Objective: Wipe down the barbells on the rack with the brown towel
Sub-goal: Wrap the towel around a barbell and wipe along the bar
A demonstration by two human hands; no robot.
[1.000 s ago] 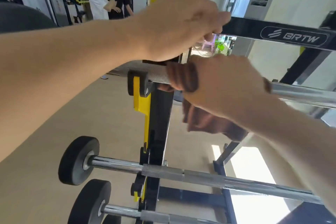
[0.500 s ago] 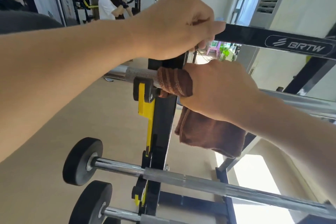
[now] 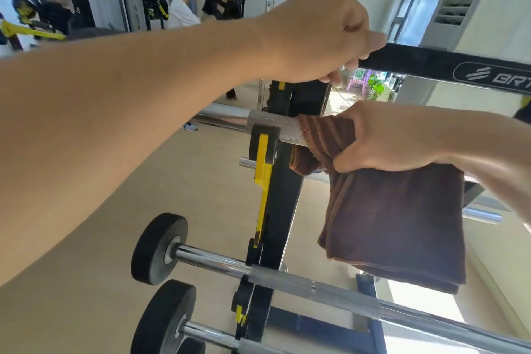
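Observation:
The top barbell (image 3: 273, 125) lies across a yellow-and-black hook (image 3: 263, 149) on the black rack upright (image 3: 283, 195). My right hand (image 3: 396, 138) is closed around the brown towel (image 3: 399, 224), which wraps the knurled bar just right of the hook; most of the cloth hangs down below the hand. My left hand (image 3: 319, 34) grips the rack's black top crossbar (image 3: 431, 64), its arm crossing the view from the left. Two lower barbells (image 3: 301, 282) (image 3: 212, 338) with black end discs (image 3: 158, 248) rest on lower hooks.
Tan floor stretches left of the rack. Two people (image 3: 184, 6) stand at the back beside black gym machines (image 3: 97, 0). A white air-conditioning unit (image 3: 471, 6) and a window sit at the upper right. A dark blue rack base (image 3: 330, 327) lies below.
My right hand has slid the towel rightward along the top bar, baring the knurled section by the hook. The view has shifted, and more of the towel hangs in sight. My left hand stays on the crossbar.

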